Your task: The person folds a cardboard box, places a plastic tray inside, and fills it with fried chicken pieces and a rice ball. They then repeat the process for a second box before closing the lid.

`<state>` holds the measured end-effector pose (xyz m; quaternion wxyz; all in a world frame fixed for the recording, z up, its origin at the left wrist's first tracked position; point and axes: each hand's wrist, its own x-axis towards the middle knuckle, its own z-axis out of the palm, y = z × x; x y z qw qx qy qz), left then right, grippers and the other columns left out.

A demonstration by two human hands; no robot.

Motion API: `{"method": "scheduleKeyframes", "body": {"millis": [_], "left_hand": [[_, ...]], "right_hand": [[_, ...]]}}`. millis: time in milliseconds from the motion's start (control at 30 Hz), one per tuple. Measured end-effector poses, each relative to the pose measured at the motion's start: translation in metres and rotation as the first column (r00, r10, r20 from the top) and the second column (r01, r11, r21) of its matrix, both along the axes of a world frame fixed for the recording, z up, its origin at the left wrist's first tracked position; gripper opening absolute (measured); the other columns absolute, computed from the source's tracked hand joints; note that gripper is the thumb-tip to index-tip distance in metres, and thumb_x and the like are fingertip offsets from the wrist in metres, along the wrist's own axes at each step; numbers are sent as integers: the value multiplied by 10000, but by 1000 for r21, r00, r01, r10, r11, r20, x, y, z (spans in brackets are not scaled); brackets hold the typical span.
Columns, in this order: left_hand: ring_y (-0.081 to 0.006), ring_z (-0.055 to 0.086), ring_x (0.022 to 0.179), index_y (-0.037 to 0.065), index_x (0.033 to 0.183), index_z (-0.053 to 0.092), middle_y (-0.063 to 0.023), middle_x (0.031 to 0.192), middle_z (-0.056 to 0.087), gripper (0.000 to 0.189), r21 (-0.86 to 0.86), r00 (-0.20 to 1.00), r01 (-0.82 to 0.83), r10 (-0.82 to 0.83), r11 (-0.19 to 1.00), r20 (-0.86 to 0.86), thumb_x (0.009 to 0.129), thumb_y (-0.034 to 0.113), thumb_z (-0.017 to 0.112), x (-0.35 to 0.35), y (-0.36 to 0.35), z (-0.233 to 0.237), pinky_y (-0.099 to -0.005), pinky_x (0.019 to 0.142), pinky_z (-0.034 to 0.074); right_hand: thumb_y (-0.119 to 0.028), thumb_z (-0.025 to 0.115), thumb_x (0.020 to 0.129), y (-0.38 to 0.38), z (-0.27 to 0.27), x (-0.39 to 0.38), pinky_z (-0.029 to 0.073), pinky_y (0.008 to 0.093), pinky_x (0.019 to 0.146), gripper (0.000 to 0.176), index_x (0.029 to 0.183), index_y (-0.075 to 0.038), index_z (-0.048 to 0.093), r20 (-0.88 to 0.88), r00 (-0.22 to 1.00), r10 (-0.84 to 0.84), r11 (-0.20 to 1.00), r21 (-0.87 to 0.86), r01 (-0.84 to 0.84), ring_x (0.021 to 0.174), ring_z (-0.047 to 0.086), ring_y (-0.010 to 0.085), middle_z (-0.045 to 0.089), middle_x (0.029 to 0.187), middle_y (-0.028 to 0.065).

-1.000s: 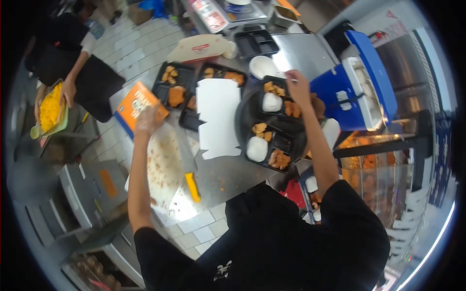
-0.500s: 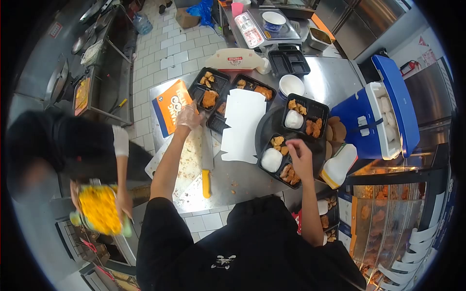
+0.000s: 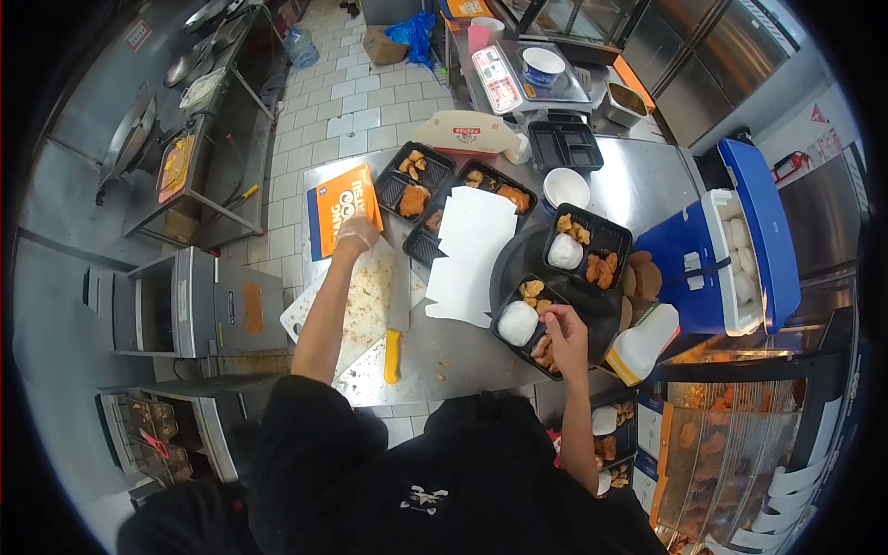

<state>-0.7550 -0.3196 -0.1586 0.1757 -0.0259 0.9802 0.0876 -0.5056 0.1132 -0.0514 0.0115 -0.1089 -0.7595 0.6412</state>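
Note:
My left hand, in a clear glove, rests at the lower right corner of a flat orange printed carton; its fingers are blurred. My right hand is bare, thumb and fingertips pinched together over a black meal tray. That tray holds a white mound of rice and browned chicken pieces; whatever the pinch holds is too small to make out. Behind it stands a second black tray with rice and chicken. Two more black trays with chicken lie near my left hand, partly under a white cut-out card.
A yellow-handled knife lies by a crumb-covered white cutting board. White bowls and empty black trays stand farther back. At right are an open blue cooler and a heated display case. Someone's dark clothing shows at lower left.
My left hand has slid left onto the carton's corner. My right hand has lowered toward the near tray. The co-worker with the tray of yellow food has passed toward the lower left; that tray is out of view.

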Motion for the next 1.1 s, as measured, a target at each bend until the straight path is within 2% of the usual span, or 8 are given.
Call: {"method": "scheduleKeyframes", "body": {"millis": [300, 367, 467, 533, 733, 833, 967, 1100], "left_hand": [[-374, 648, 754, 46, 1128, 581, -213, 883, 655, 201, 141, 848, 37, 44, 989, -528, 961, 126, 504, 82, -49, 174, -474, 666, 504], [-378, 661, 785, 85, 1234, 573, -200, 1020, 672, 328, 72, 810, 180, -107, 981, -576, 910, 40, 558, 125, -34, 236, -463, 690, 531], [-384, 676, 832, 136, 1359, 530, -174, 1193, 660, 540, 127, 791, 280, -153, 952, -592, 851, -40, 581, 178, 4, 286, -443, 719, 563], [-386, 680, 866, 153, 1405, 497, -165, 1260, 635, 611, 98, 744, 349, -212, 932, -634, 836, -54, 578, 208, 32, 301, -435, 735, 574], [-368, 649, 1124, 116, 1499, 403, -201, 1434, 521, 774, 159, 607, 582, -295, 798, -738, 786, -141, 557, 258, 93, 288, -378, 884, 567], [-352, 616, 1198, 85, 1480, 428, -185, 1434, 530, 735, 248, 635, 624, -296, 741, -713, 796, -160, 540, 265, 113, 278, -360, 970, 527], [-339, 591, 1251, 52, 1427, 486, -205, 1416, 545, 563, 271, 614, 727, -420, 631, -669, 894, -128, 500, 260, 142, 288, -390, 997, 516], [-304, 640, 1126, 33, 1355, 496, -173, 1333, 566, 447, 687, 677, 569, 216, 451, -703, 922, -31, 588, 215, 158, 246, -387, 924, 553]], "right_hand": [[-141, 672, 932, -53, 49, -43, 494, 290, 755, 195, 1082, -17, 670, -184, 950, 253, 956, 198, -216, 864, 652, 169, 700, 960, 61], [-199, 720, 901, -91, 63, -65, 496, 319, 812, 354, 1194, -29, 616, -253, 932, 260, 961, 164, -223, 993, 630, 182, 680, 1079, 52], [-368, 825, 805, -158, 86, -95, 476, 437, 969, 1104, 1564, -92, 72, -280, 953, 115, 988, 129, -82, 1266, 509, 315, 355, 1502, 205], [-343, 798, 841, -174, 118, -98, 451, 452, 1012, 1153, 1559, -122, -76, 103, 973, 207, 826, -551, -118, 1301, 479, 324, 315, 1529, 214], [-24, 736, 854, -162, 106, -46, 422, 445, 1083, 1136, 1556, -233, -132, -319, 913, 256, 394, -828, -400, 1384, 367, 310, 284, 1521, 174], [43, 695, 857, -136, 117, -27, 458, 416, 1049, 1134, 1553, -266, -146, -381, 890, 252, 526, -718, -456, 1348, 412, 315, 288, 1513, 157], [28, 607, 912, -106, 97, -7, 483, 282, 938, 535, 1379, -7, 349, -153, 968, -199, 905, -407, 121, 1109, 571, 131, 575, 1219, 87], [-65, 628, 913, -65, 84, 16, 516, 307, 732, 282, 1171, 35, 571, -106, 932, -346, 900, -318, 298, 823, 643, 174, 664, 928, 81]]}}
